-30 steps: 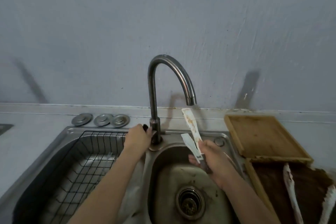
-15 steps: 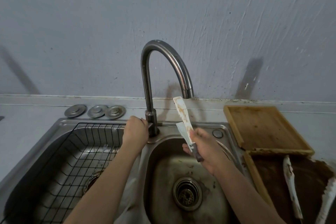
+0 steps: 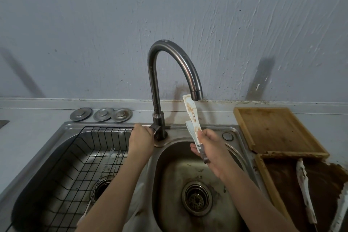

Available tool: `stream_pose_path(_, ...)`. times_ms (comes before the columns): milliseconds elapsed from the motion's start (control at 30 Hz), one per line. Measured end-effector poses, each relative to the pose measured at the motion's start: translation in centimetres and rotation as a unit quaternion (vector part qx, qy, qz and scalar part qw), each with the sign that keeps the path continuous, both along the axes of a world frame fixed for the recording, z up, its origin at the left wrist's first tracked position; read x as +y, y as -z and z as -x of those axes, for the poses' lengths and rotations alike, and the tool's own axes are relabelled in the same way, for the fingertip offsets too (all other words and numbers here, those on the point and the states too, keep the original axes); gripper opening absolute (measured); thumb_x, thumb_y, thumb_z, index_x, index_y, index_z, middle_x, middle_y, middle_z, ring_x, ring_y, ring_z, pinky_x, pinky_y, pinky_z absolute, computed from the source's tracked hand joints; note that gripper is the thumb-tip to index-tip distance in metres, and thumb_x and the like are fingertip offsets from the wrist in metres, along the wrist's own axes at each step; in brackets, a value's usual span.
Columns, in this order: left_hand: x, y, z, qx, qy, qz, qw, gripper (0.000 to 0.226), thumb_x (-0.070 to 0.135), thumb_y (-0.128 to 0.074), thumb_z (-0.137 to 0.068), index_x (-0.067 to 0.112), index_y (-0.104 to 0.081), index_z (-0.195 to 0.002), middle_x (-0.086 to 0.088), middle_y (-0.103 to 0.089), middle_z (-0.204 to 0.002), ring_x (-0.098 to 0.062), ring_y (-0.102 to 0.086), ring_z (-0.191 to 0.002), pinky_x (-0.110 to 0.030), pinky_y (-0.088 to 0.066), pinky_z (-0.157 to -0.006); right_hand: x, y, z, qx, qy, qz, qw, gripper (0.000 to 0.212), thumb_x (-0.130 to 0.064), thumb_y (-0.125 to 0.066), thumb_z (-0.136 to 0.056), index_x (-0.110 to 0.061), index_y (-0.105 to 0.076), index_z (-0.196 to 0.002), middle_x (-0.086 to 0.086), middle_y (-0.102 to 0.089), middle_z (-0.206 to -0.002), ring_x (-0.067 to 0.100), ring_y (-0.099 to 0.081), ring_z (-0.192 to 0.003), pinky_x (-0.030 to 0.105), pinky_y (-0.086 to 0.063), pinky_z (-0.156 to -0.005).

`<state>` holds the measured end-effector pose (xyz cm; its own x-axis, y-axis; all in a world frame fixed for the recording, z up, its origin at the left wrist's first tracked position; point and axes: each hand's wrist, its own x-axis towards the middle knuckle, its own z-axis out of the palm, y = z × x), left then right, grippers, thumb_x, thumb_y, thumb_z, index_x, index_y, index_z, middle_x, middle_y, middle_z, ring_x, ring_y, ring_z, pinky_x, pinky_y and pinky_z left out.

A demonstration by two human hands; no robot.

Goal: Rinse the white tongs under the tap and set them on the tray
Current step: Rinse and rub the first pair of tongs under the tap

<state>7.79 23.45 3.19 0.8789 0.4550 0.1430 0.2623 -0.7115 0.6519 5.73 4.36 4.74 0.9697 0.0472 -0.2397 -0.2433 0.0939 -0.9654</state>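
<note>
The right hand (image 3: pixel 211 153) is closed around the dark handle end of the white tongs (image 3: pixel 192 118), holding them near upright with their stained blades raised so that the upper tip sits directly beneath, and just short of touching, the tap (image 3: pixel 170 66) spout; this placement appears intended to put the brown residue in the path of the water. No stream is visible at the spout, so the rinse is judged not yet begun. The left hand (image 3: pixel 140 138) is closed on the lever at the tap's base, a position consistent with being about to turn on the flow. Below the spout lies the right sink basin (image 3: pixel 169 184), soiled, with its strainer drain (image 3: pixel 196 198) open to take the runoff. Left of the tap is a second basin fitted with a black wire rack (image 3: pixel 75 165), in which thin utensils lie; these do not interfere. Three metal stoppers (image 3: pixel 101 114) rest on the counter left of the tap base. Right of the tap, on the counter, sits an empty wooden tray (image 3: pixel 275 130), the probable destination; nearer the camera a second tray (image 3: pixel 267 181) holds dark brown matter and further soiled white utensils (image 3: pixel 306 192). Nothing obstructs the route from tap to the empty tray, though the sink rim lies between.
</note>
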Motion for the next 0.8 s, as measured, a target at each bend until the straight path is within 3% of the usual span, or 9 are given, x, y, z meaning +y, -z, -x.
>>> stream_pose_path(200,0.1,0.1,-0.1,0.001,-0.012,0.034,0.999,0.019,0.015,-0.041,-0.094,-0.002,-0.046,-0.096,-0.026,-0.059,-0.095,-0.04,-0.057,-0.088,-0.035,-0.037,-0.067,0.2,-0.5,0.2,0.008,-0.004,-0.012,1.0,0.02,-0.02,-0.048,-0.095,-0.007,-0.058,-0.084,0.001,-0.06,-0.1,0.027,-0.067,-0.095,0.03,-0.057,-0.077)
stream_pose_path(333,0.0,-0.2,0.0,0.011,0.01,0.009,1.0,0.019,0.011,-0.037,-0.096,-0.004,-0.048,-0.092,-0.023,-0.05,-0.089,-0.041,-0.057,-0.086,-0.046,-0.047,-0.071,0.3,-0.8,0.3,0.019,0.0,0.0,1.0,0.018,-0.021,-0.049,-0.095,-0.008,-0.059,-0.091,0.008,-0.062,-0.102,0.026,-0.067,-0.095,0.031,-0.057,-0.078)
stream_pose_path(567,0.2,0.6,-0.3,0.027,-0.014,0.046,0.998,0.022,0.023,-0.034,-0.097,0.006,-0.043,-0.086,-0.013,-0.05,-0.079,-0.019,-0.044,-0.059,-0.033,-0.035,-0.057,0.7,-0.9,0.3,0.023,0.005,0.011,1.0,0.018,-0.021,-0.049,-0.094,-0.007,-0.058,-0.087,0.006,-0.063,-0.1,0.027,-0.067,-0.094,0.03,-0.057,-0.078)
stream_pose_path(800,0.3,0.4,-0.3,0.029,-0.023,0.057,0.998,0.029,0.022,-0.033,-0.097,0.0,-0.05,-0.091,-0.025,-0.061,-0.089,-0.024,-0.045,-0.064,-0.035,-0.035,-0.062,1.4,-0.7,0.3,0.037,0.008,-0.018,0.999,0.021,-0.02,-0.049,-0.094,0.0,-0.056,-0.091,0.019,-0.061,-0.085,0.027,-0.058,-0.074,0.028,-0.055,-0.064)
